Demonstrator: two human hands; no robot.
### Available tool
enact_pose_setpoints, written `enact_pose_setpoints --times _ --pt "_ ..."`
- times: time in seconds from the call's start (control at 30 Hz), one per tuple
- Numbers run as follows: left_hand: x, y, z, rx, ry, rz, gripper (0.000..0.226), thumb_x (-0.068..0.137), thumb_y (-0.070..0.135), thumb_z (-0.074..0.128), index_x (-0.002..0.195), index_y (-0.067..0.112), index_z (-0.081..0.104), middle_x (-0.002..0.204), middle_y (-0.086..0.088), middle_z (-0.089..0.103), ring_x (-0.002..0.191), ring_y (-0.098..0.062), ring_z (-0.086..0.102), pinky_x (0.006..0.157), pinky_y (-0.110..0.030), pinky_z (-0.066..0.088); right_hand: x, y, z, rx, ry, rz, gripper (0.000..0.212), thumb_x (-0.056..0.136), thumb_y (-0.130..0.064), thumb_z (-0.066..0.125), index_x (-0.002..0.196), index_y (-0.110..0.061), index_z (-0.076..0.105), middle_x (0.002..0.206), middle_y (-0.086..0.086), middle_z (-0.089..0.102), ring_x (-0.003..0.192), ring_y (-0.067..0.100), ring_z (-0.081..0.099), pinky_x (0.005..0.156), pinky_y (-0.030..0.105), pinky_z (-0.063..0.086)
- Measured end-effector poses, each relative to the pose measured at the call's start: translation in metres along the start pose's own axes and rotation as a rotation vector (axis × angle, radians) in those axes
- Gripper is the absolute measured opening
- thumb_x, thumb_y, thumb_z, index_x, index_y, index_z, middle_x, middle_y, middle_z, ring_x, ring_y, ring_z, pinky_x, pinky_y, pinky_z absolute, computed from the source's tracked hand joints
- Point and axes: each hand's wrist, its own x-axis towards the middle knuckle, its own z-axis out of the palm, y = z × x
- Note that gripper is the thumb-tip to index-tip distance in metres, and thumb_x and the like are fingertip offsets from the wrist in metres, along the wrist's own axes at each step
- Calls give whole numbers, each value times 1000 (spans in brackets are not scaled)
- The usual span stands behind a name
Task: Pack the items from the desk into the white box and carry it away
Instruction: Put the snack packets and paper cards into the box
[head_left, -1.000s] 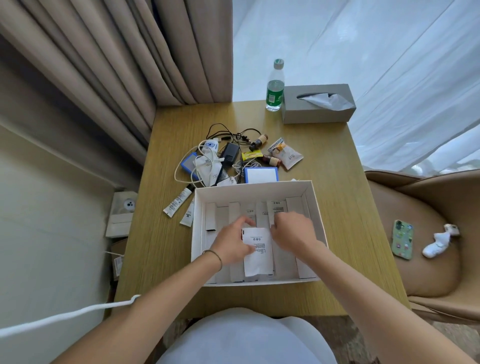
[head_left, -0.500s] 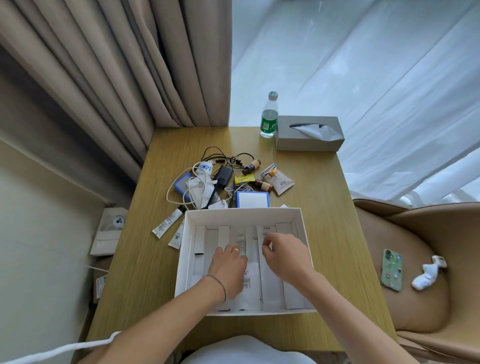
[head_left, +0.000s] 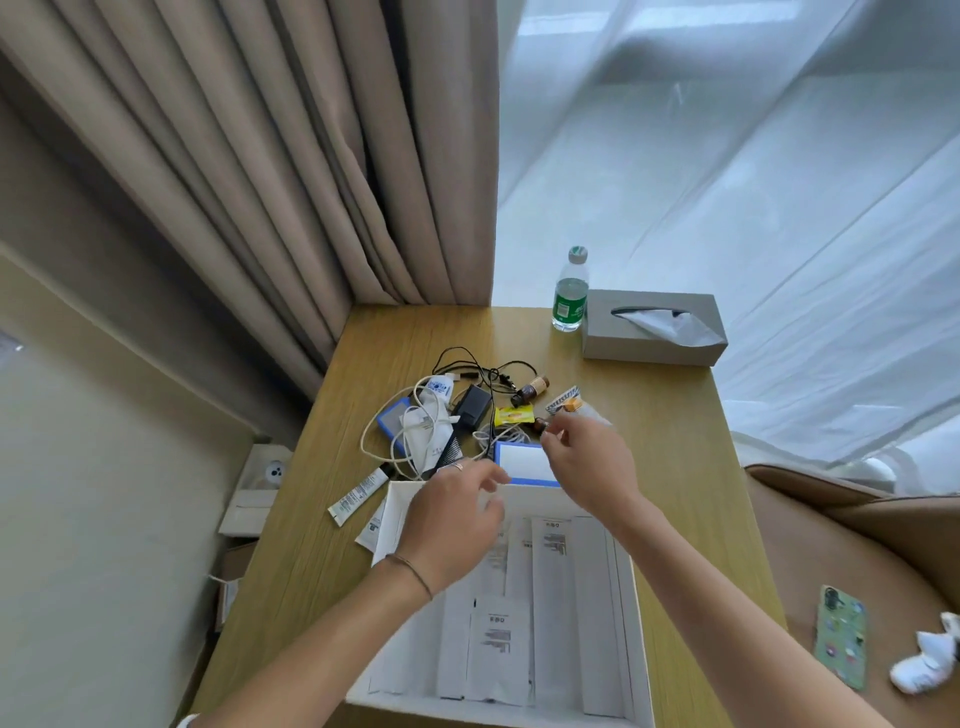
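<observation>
Both hands are leaving the white box (head_left: 631, 613) with its packets laid flat and reaching into the desk (head_left: 649, 415) clutter, left hand (head_left: 457, 525) loosely spread and empty, right hand (head_left: 587, 462) pinching a small brown bottle (head_left: 540, 425), so packing is moving on.

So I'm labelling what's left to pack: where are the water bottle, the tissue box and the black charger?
water bottle (head_left: 570, 306), head view, on its green label.
tissue box (head_left: 644, 343), head view, on its grey front wall.
black charger (head_left: 472, 406), head view, on the middle of its body.
</observation>
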Motion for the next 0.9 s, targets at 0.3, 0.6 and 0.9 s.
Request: enact_pose_setpoints --times 0.3,0.6,0.9 --pt "69 -49 -21 -34 -44 -112 19 92 19 59 106 28 69 100 9 70 97 -10 64 83 -33 57 57 26 13 2 -23 194 17 92 -23 56 96 -25 72 94 -4 74 77 18 64 63 30 50" --pt "111 -95 -17 -41 -84 -215 19 91 19 59 102 32 68 97 13 66 92 -6 63 75 -29 57 115 70 55 -196 -68 305 39 92 -43 65 123 -20 63 119 9 65 108 28 59 89 38 48" --pt "118 -123 -22 -11 -78 -266 19 93 18 58 104 30 69 102 11 67 91 -9 63 76 -31 57 133 88 82 -226 -84 409 65 87 -51 69 138 -16 51 126 13 57 109 30 58 94 43 52"
